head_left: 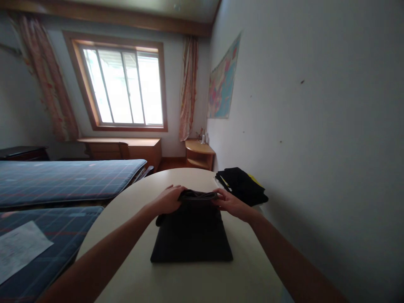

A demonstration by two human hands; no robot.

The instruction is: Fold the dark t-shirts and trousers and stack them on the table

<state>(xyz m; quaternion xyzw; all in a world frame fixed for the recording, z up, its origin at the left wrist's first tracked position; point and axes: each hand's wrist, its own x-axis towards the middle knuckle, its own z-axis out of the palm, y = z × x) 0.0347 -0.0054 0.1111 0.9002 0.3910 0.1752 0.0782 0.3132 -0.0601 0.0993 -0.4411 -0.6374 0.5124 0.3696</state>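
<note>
A piece of black cloth (192, 233), which looks like a folded garment, lies on the round white table (129, 235) in front of me. Its near part is flat with a straight front edge, and its far end is raised and folded over in layers. My left hand (168, 199) grips the left side of that folded end. On the right side, my right hand (232, 205) pinches the same fold between thumb and fingers. A darker bit of the cloth sticks out below my left hand. The fingertips are partly hidden by the fabric.
A pile of black cloth with some yellow (241, 185) sits at the table's right edge, close to the wall (315, 168). Plaid mattresses (69, 179) stand to the left, one bearing a paper sheet (23, 248). Behind are a desk (139, 145) and a corner shelf (200, 147).
</note>
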